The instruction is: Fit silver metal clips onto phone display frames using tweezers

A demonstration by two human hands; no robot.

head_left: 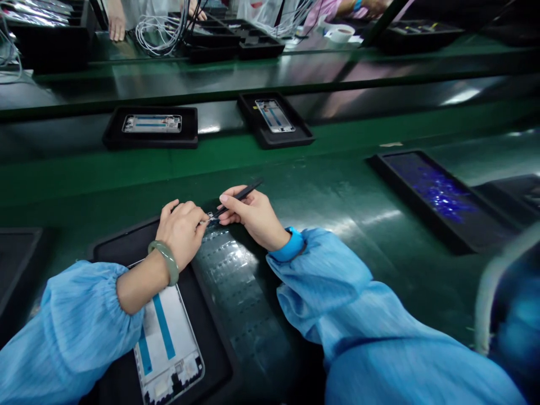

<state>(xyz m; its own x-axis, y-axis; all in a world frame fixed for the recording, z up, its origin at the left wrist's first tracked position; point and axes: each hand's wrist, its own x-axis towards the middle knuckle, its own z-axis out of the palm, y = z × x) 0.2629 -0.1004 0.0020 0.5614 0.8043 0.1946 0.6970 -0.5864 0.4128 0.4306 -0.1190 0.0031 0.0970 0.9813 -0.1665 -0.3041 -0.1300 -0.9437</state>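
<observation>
My right hand (255, 216) is closed round a pair of black tweezers (244, 192), whose tips point down and left. Just left of those tips, my left hand (182, 229) is pinched at the edge of a small, shiny piece too tiny to name. Beneath both hands lies a clear sheet (232, 261) with rows of small marks or parts. Under my left forearm a white phone frame (181, 337) with blue strips rests in a black tray (211, 320); the forearm and sleeve cover its upper part.
Two black trays (110, 128) (291, 142) with phone frames stand on the green line ahead. To the right is a black tray (459, 239) with shiny blue-violet film. White cables (160, 34) and a tape roll (340, 34) lie beyond, near other people's hands (117, 22).
</observation>
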